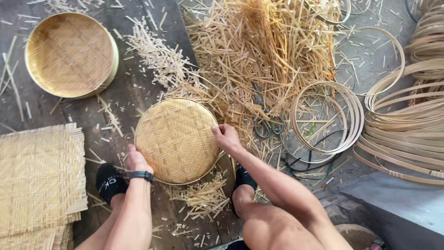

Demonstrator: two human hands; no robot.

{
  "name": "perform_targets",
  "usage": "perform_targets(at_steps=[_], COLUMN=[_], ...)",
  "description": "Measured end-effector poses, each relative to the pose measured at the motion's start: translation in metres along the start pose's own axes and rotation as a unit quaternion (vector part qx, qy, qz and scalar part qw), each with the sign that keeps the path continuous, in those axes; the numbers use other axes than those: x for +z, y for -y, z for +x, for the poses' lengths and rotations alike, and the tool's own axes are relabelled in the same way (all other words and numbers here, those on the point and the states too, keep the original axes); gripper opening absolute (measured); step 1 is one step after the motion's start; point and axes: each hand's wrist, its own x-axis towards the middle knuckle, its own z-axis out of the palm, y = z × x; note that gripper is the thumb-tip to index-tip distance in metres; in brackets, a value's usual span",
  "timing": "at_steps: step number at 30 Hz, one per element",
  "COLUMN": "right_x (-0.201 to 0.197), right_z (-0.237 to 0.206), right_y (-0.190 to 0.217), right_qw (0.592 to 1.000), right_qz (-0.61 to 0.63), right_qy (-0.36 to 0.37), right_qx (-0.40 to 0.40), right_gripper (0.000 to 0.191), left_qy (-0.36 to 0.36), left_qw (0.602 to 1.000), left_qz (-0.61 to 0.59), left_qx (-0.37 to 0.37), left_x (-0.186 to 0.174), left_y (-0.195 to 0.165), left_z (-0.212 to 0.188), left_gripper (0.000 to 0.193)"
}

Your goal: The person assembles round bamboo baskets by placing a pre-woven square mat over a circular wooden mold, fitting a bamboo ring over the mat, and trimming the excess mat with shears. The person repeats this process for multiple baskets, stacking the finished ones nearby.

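Note:
A round woven bamboo tray [176, 140] lies on the dark wooden floor between my feet. My left hand [137, 159], with a black watch on the wrist, grips its lower left rim. At the tray's right rim, my right hand [225, 136] presses with the fingers curled over the edge. A pile of bamboo offcuts [259, 51] spreads just behind the tray.
A finished round tray [69, 54] sits at the upper left. Square woven mats [39, 178] are stacked at the left. Scissors [267, 121] lie among the scraps. Bamboo hoops [323, 118] and a bigger stack of hoops [407, 129] lie right.

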Motion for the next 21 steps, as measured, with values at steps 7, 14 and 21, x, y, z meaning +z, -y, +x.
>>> perform_targets(at_steps=[7,14,21], right_x=[-0.055,-0.048,-0.054], right_z=[-0.02,-0.009,0.024], right_y=[0.001,-0.023,-0.099], right_qw=[0.892,0.934,0.985], right_qz=[0.35,0.348,-0.068], right_qy=[0.001,0.07,-0.14], right_qx=[-0.288,-0.035,-0.075], right_gripper=[0.053,0.056,0.023], left_qy=[0.333,0.233,0.017], left_qw=[0.904,0.969,0.808], left_qz=[-0.162,0.04,0.422], left_qx=[0.212,-0.074,0.41], left_x=[-0.016,-0.016,0.009], left_y=[-0.038,-0.022,0.022], left_z=[-0.036,-0.026,-0.058], left_gripper=[0.048,0.07,0.059])
